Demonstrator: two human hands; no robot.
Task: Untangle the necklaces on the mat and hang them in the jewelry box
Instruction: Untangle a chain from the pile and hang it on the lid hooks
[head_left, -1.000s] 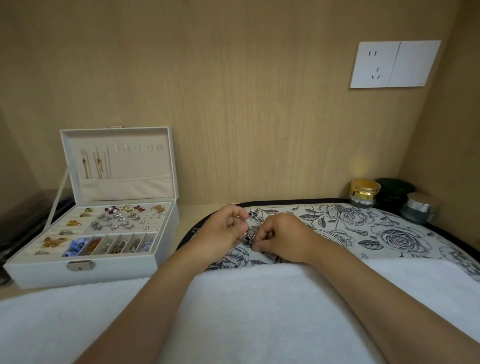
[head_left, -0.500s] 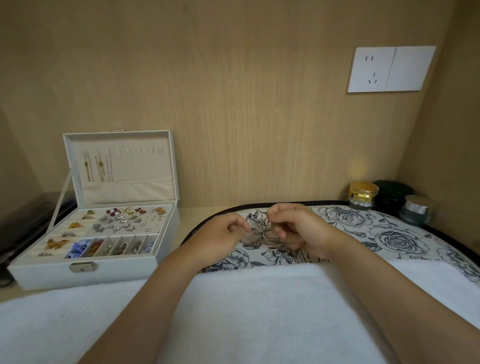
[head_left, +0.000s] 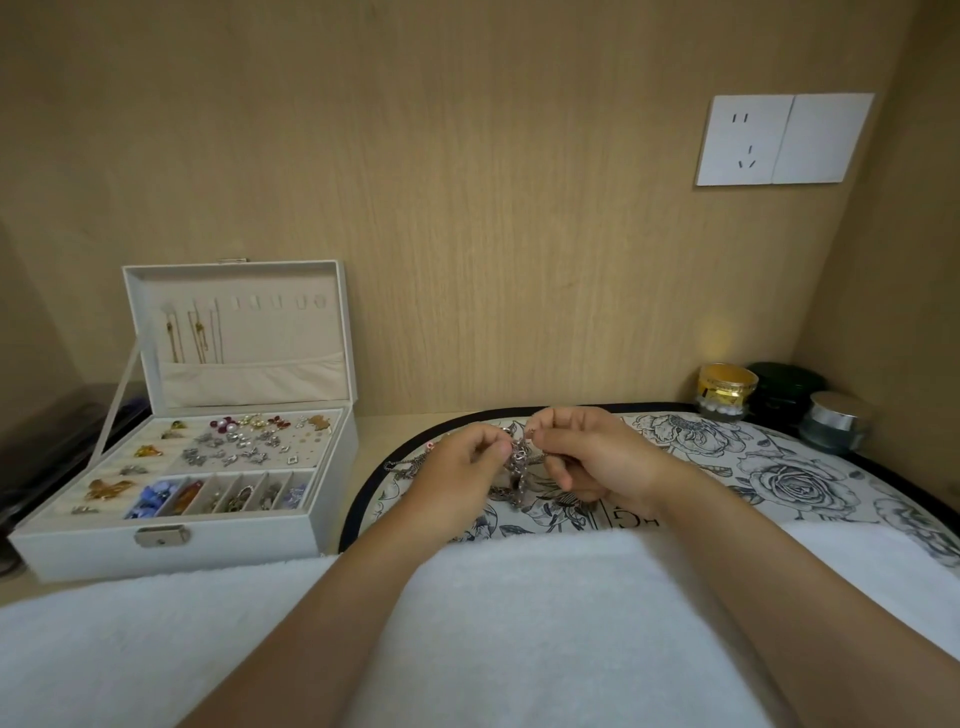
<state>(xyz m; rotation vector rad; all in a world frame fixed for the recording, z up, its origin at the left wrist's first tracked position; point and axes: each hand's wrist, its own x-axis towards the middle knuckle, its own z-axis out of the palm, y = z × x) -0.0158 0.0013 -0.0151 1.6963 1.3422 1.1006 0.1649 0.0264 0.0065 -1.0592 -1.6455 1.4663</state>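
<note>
The left hand and the right hand each pinch the tangled necklaces just above the mat; the jewelry box stands open at the left; pulling apart too hard probably tightens the knot or breaks a thin chain.

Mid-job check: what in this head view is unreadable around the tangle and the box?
Necklaces: head view; chain count and knot hidden by fingers of the left hand and right hand, both pinching them, and too small.
Jewelry box lid hooks: head view; too small to count free ones.
Mat: head view; near part covered by the white towel, right end cut by the frame edge.
</note>
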